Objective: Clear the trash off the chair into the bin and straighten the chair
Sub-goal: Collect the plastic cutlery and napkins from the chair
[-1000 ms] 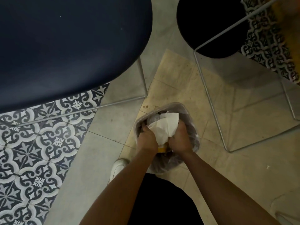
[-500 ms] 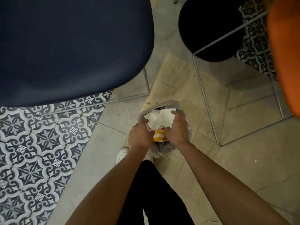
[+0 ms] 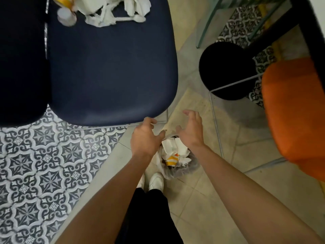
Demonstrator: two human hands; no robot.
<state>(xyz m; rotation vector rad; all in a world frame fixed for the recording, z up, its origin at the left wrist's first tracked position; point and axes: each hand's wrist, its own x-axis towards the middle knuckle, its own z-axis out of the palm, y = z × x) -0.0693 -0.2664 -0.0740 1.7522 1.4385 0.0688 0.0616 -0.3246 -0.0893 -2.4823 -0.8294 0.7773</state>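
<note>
Both hands hover over the bin [image 3: 187,169] with the grip wide and empty, the left hand [image 3: 146,138] loosely spread by the near edge of the chair [image 3: 109,67] and the right hand [image 3: 190,131] splayed just beside it. Paper [image 3: 169,147] and a striped cup [image 3: 172,160] lie in the bin below the wrists. More trash [image 3: 105,18] — tissues, a cup, a spoon — sits at the chair's far edge, well apart from both hands.
</note>
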